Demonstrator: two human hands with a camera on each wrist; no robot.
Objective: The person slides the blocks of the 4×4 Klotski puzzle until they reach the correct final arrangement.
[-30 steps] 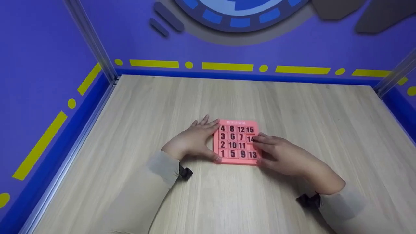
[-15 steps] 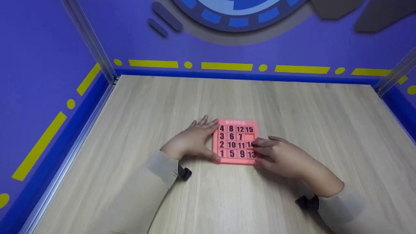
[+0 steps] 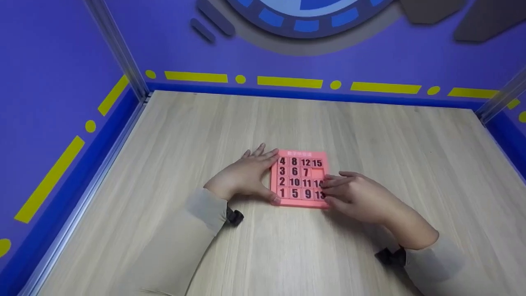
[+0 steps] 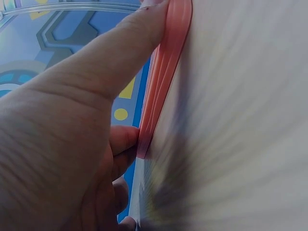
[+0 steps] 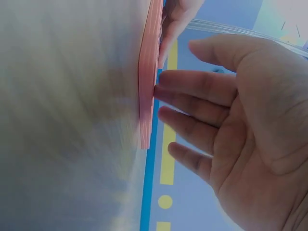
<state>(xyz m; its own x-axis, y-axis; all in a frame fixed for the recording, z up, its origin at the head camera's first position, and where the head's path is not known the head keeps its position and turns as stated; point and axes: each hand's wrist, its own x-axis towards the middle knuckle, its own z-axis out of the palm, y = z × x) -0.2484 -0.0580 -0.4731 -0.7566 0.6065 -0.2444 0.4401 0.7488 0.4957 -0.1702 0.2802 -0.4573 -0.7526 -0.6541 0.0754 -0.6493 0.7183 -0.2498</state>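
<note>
Though partly under fingers (image 3: pixel 337 190), legible "14" (image 3: pixel 317 183)

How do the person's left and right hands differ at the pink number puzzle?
The left hand spans the left edge of the pink number puzzle; the right hand reaches over its right edge, fingertips at the 14 tile. The left thumb touches the puzzle; the right thumb stands clear of it. Both hands are bare.

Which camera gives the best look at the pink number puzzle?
The head view: it looks down on the pink sliding number puzzle, showing numbered tiles and the gap below tile 15. Both wrist views show only its side, nearly edge-on, with no readable numbers.
</note>
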